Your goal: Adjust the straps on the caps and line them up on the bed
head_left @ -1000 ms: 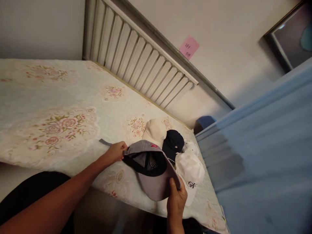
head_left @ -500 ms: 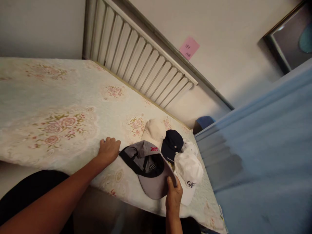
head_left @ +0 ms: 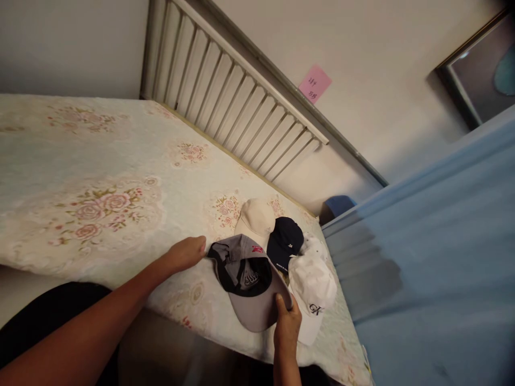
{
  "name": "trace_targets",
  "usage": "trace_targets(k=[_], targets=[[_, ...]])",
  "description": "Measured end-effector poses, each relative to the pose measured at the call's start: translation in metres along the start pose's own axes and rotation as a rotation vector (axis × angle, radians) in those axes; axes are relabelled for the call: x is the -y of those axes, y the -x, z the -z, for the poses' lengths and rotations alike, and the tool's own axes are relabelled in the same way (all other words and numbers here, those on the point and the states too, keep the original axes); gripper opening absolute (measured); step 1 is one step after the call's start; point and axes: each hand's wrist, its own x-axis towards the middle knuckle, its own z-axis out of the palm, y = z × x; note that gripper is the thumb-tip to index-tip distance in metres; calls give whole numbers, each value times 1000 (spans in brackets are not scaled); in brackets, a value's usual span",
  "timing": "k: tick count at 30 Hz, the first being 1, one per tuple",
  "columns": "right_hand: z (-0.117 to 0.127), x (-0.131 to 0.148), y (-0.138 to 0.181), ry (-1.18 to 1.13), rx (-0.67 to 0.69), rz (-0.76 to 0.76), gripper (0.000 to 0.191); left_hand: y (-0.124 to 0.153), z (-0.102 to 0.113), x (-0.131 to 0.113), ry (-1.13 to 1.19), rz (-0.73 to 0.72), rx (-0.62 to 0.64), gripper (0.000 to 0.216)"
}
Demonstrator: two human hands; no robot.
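Note:
A grey baseball cap [head_left: 257, 308] is tilted with its dark inside and back strap facing me. My right hand [head_left: 287, 321] grips its brim, thumb on top. My left hand [head_left: 188, 253] is closed at the cap's back edge by the strap; its fingertips are hidden. Behind the grey cap lie a cream cap [head_left: 257, 219] and a navy cap [head_left: 286, 236]. To the right is a white cap [head_left: 311, 281] with dark letters on the front, and another white cap [head_left: 315, 245] shows partly behind it.
The caps lie on a bed [head_left: 189, 198] with a floral cover. Along its far side run a white radiator [head_left: 237, 91] and a wall with a pink note [head_left: 315, 83]. A blue curtain [head_left: 434, 257] hangs at the right, with a framed mirror or picture [head_left: 478, 69] above it.
My left hand has moved right, and its fingers have turned toward the cap. The cap's back edge has shifted right and bent inward. My right hand keeps its hold on the brim.

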Motion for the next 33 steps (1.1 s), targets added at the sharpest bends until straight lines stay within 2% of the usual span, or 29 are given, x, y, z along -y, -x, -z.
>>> trace_targets(k=[4,6,10,13,16,19,22,25,27,30,33], targets=[[-2,4,-2,15,-13,-6,54,5,9,-7,629,-67,212,24],[-1,2,-3,4,-14,-19,54,9,13,-9,873,-130,301,21],[-1,-3,-2,-3,38,-40,52,16,19,-8,1173,-227,400,20],[-2,-8,-3,15,89,-52,48,16,18,-9,1287,-262,418,24],[-4,-12,-4,11,81,-44,45,12,15,-10,1286,-271,356,26],[-3,-15,-6,29,89,-22,43,8,13,-11,1166,-254,196,20],[-2,-16,-6,66,88,-9,42,8,14,-13,1024,-228,27,24],[-2,-20,-7,96,68,4,40,9,16,-14,1012,-237,-86,27],[-3,-25,-8,113,51,7,39,9,15,-15,1107,-299,-114,26],[-4,-32,-8,129,26,-1,41,8,11,-14,1339,-397,-78,21],[-3,-30,-4,160,-47,14,48,6,8,-13,1520,-388,-34,17]])
